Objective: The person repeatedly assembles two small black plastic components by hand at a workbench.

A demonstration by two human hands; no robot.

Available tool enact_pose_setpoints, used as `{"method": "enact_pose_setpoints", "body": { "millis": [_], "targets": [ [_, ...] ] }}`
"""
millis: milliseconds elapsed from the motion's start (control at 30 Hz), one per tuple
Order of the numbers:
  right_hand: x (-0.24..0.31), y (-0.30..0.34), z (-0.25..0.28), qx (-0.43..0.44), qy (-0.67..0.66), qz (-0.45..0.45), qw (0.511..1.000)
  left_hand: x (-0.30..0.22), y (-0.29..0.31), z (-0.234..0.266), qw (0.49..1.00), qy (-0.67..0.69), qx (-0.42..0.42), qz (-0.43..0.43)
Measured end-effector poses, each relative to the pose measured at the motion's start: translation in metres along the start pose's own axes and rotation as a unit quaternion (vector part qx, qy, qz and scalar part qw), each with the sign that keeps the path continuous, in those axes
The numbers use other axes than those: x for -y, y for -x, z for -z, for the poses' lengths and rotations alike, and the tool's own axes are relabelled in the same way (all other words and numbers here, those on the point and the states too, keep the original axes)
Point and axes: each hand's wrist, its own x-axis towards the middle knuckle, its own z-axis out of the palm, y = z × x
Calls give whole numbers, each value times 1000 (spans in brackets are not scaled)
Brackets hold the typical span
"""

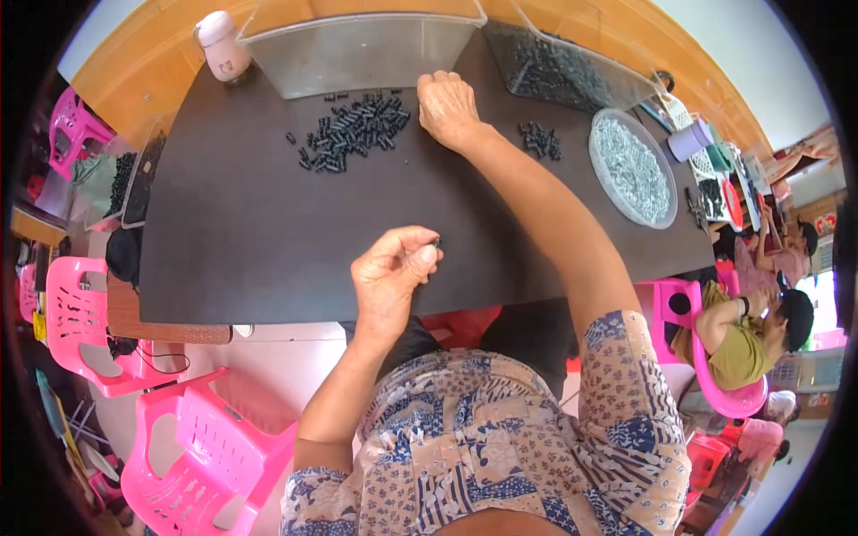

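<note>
My left hand (391, 275) is near the table's front edge, thumb and fingers pinched on a small black plastic part (436, 242). Most of that part is covered by the fingertips. Farther off, my right hand (447, 105) reaches to the front of a large clear bin (357, 55), its fingers curled down and their tips hidden. Whatever those fingers hold, if anything, does not show. Just left of this hand lies a loose pile of small black cylindrical parts (359, 130). A smaller heap of black parts (541, 141) lies beyond my right forearm.
On the right sits a round clear tray (666, 201) of small shiny pieces. Behind it stands a second clear bin (559, 76) with dark parts. A pink bottle (222, 49) is at the back left, a lilac cup (690, 141) at the right. Pink chairs and seated people surround the table.
</note>
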Motion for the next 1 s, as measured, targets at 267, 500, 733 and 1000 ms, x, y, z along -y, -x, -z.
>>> {"method": "enact_pose_setpoints", "body": {
  "millis": [267, 500, 733, 1000],
  "targets": [
    [-9, 71, 47, 16, -315, -38, 948, 2, -2, -3, 1000, -10, 2, -1],
    [25, 136, 133, 89, -471, -47, 876, -1, 4, -1, 1000, -14, 4, 0],
    [28, 148, 137, 67, -443, 0, 894, -1, 10, -17, 999, -47, -1, -11],
    [34, 156, 137, 0, -359, 88, 929, 1, 15, -21, 999, -48, -12, 2]
  ]
}}
